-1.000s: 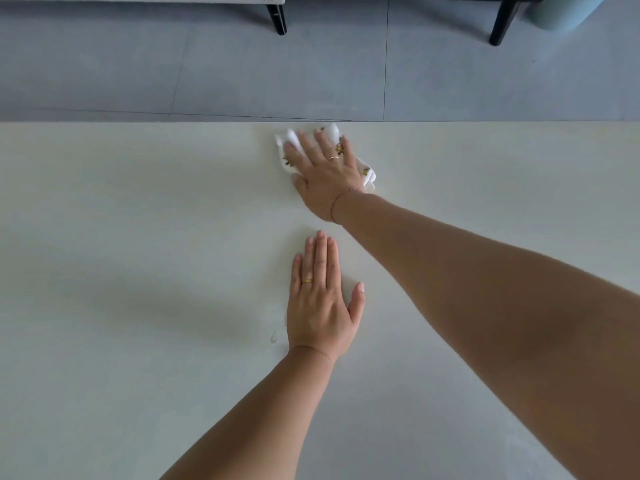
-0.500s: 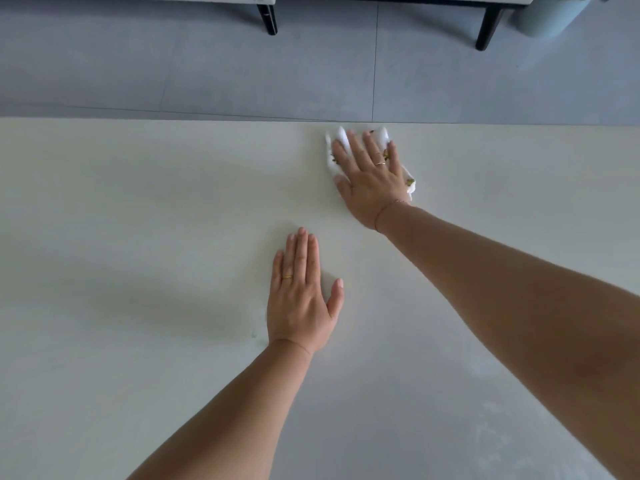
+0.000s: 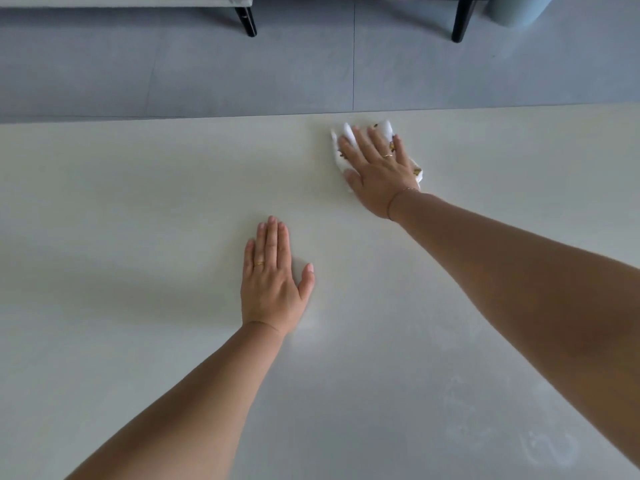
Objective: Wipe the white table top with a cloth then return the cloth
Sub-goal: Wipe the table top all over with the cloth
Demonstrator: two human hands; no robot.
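Observation:
The white table top fills most of the view. Near its far edge, right of centre, my right hand presses flat on a crumpled white cloth with small gold-brown marks. The cloth shows only around the fingers and beside the wrist; the rest is hidden under the palm. My left hand lies flat and palm down on the bare table nearer to me, fingers together, holding nothing.
Faint smear marks show on the table at the lower right. Beyond the far edge is grey tiled floor. Two dark furniture legs and a pale round container stand at the top.
My right hand has slid the cloth to the right along the table's far edge. My left hand has stayed flat in place.

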